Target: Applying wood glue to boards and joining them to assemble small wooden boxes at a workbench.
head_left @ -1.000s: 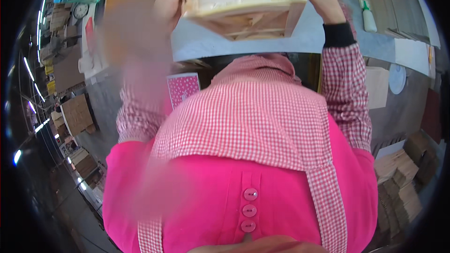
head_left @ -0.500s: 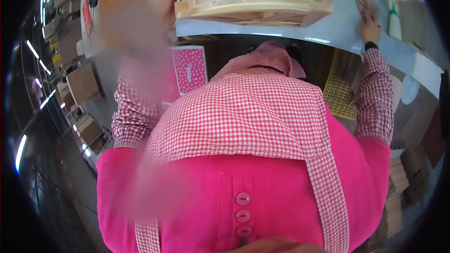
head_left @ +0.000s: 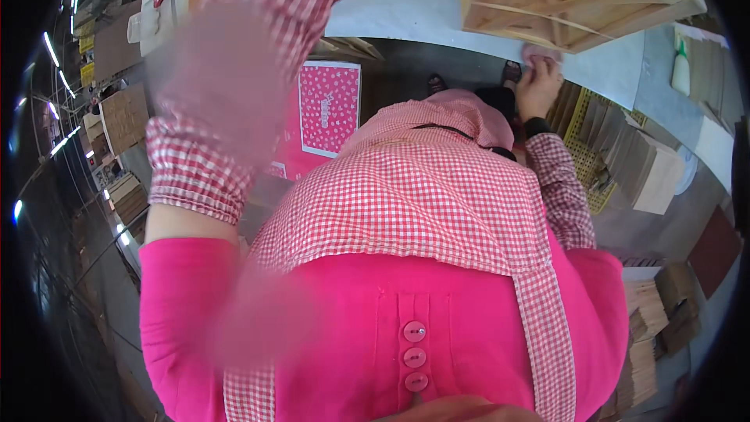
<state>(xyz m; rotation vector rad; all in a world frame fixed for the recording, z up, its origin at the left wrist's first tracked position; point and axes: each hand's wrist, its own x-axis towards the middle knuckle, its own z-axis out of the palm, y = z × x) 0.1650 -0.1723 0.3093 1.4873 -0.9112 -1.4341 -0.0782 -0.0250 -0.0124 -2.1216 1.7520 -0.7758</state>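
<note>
A pale wooden box-like frame (head_left: 562,0) stands tilted on the light-blue worktop (head_left: 414,0), its braced wooden side facing me. Just beneath its lower edge, at the worktop's near rim, my right hand (head_left: 539,92) has its fingers closed on a small pinkish pad (head_left: 541,55); whether this is cloth or sponge I cannot make out. My left forearm, in a checked sleeve (head_left: 269,0), reaches up past the top edge, so the left hand is out of view. What that hand touches is hidden.
At the right stands a white bottle with a green tip (head_left: 680,70). Below the worktop are a yellow crate (head_left: 582,148) and a stack of wooden boards (head_left: 652,172). A pink patterned box (head_left: 330,109) stands to the left. Blurred patches cover part of the left side.
The wooden frame has turned and shifted right, showing its braced side. My left hand has gone up out of view. My right hand has come left and nearer with the pinkish pad.
</note>
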